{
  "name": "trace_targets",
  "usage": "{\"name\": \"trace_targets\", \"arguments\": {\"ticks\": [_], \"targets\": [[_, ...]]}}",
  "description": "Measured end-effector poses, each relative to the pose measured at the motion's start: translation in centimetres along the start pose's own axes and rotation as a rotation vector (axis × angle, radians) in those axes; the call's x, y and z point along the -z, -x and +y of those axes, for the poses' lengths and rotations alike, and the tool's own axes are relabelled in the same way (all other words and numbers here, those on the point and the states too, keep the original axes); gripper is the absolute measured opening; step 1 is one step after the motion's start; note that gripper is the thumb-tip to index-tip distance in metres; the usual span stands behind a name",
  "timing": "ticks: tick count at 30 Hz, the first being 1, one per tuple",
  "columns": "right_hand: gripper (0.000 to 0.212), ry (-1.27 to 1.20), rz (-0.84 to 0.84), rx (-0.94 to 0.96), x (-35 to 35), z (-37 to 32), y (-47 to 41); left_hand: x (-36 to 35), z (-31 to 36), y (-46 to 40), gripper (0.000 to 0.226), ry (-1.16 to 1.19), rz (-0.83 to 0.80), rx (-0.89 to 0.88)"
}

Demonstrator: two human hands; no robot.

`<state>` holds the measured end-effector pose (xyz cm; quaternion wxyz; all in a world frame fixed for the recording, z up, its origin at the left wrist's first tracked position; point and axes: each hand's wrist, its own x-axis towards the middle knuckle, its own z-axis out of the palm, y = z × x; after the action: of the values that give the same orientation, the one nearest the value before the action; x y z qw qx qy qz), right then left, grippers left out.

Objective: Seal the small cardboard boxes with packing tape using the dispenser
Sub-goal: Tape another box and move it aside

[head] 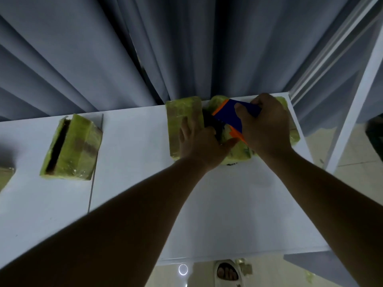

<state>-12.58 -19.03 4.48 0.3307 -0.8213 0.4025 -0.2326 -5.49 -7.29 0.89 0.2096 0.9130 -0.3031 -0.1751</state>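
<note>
My right hand (267, 127) grips a blue and orange tape dispenser (230, 118), held over a yellow-green taped box (236, 151) at the back right of the white table (207, 204). My left hand (199, 141) lies with straight fingers across that box and its neighbour, a similar taped box (182, 112) just to the left. The box under the dispenser is mostly hidden by both hands. Another box (290, 133) peeks out behind my right hand.
A taped box (71, 148) with a dark open slit stands at the left of the table. A further box (5, 176) is cut off by the left edge. Grey curtains (103, 59) hang behind the table. A white post (356, 96) stands at right.
</note>
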Motion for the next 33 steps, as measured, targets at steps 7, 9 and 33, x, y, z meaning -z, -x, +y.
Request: {"name": "trace_targets", "arguments": {"ticks": [7, 9, 33], "targets": [[0.020, 0.018, -0.014, 0.002, 0.4, 0.3, -0.8, -2.4, 0.3, -1.0, 0.044, -0.165, 0.002, 0.079], [0.020, -0.010, -0.022, 0.000, 0.7, 0.3, -1.0, -3.0, -0.3, -0.9, 0.044, -0.240, 0.002, 0.068], [0.018, -0.188, -0.049, -0.037, 3.1, 1.4, -2.9, -6.6, 2.9, -3.0, 0.068, -0.333, 0.131, 0.269]]}}
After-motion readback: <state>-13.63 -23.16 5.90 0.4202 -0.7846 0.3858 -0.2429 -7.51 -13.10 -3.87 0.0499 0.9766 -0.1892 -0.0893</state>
